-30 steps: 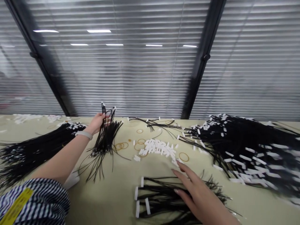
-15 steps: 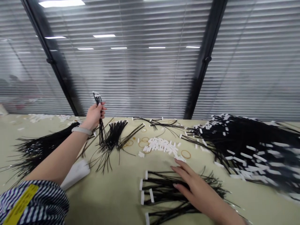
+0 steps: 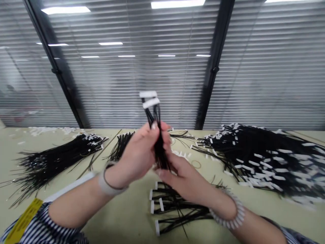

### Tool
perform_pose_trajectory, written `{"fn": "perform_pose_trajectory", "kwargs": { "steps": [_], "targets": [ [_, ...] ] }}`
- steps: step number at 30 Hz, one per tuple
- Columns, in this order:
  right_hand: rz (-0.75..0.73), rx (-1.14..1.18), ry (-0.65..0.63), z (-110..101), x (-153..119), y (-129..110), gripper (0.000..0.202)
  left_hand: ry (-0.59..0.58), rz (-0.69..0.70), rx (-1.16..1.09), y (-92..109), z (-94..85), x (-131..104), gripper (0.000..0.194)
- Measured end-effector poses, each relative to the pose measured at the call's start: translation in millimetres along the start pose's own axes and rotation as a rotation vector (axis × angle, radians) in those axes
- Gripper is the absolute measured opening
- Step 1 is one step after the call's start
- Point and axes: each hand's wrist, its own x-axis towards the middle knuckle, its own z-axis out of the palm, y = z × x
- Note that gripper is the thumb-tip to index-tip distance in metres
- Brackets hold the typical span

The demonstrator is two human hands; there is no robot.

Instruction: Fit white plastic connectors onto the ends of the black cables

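The frame's upper half is filled by blinds (image 3: 162,79), the lower by a pale table (image 3: 119,217). At right, a heap of black cables (image 3: 254,145) is spread. At centre, the left hand (image 3: 137,152) and right hand (image 3: 184,178) are closed around a slim cable bundle (image 3: 159,150) topped by two white connectors (image 3: 151,102).

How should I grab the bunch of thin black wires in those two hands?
From above, probably, with your grip on the flat white plastic connectors: they poke up clear, while the left hand and right hand hold the thin black wires lower down.
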Motion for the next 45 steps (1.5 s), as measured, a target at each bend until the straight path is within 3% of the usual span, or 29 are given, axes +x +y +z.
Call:
{"fn": "perform_pose_trajectory", "kwargs": {
  "steps": [3, 7, 10, 13, 18, 22, 25, 29, 33, 35, 38, 42, 45],
  "targets": [
    [0.117, 0.099, -0.056, -14, -7, 0, 0.037, -0.028, -0.057, 0.068, -12, 0.8, -13, 0.018],
    [0.243, -0.015, -0.054, -49, -43, 14, 0.033, -0.005, -0.069, 0.290, -4, -21.6, -19, 0.025],
    [0.312, -0.129, -0.106, -62, -69, 25, 0.038, 0.037, -0.201, 0.420, -6, -37.3, -23, 0.033],
    [0.336, -0.219, -0.199, -63, -85, 32, 0.044, -0.013, -0.396, 0.580, -24, -46.2, -31, 0.034],
    [0.420, -0.326, -0.290, -66, -91, 42, 0.042, -0.133, -0.581, 0.788, -65, -54.2, -54, 0.025],
    [0.333, -0.481, -0.206, -72, -85, 53, 0.037, -0.163, -0.568, 0.937, -85, -63.0, -72, 0.020],
    [0.293, -0.548, -0.120, -75, -77, 56, 0.033, -0.216, -0.505, 1.078, -87, -70.2, -76, 0.015],
    [0.240, -0.578, -0.098, -79, -64, 54, 0.031, -0.238, -0.368, 1.525, -72, -91.1, -50, 0.023],
    [0.170, -0.544, -0.059, -73, -52, 59, 0.029, 0.010, -0.380, 1.723, -63, -141.6, 9, 0.037],
    [0.136, -0.489, -0.003, -67, -49, 65, 0.030, 0.091, -0.426, 1.777, -70, -170.2, 35, 0.035],
    [0.113, -0.445, 0.041, -60, -47, 73, 0.029, 0.102, -0.535, 1.803, -95, -200.4, 58, 0.033],
    [0.153, -0.425, -0.114, -55, -50, 75, 0.033, 0.056, -0.624, 1.831, -126, -212.2, 67, 0.027],
    [0.164, -0.458, -0.186, -50, -52, 80, 0.029, 0.039, -0.625, 1.853, -132, -214.6, 71, 0.027]
  ]
}}
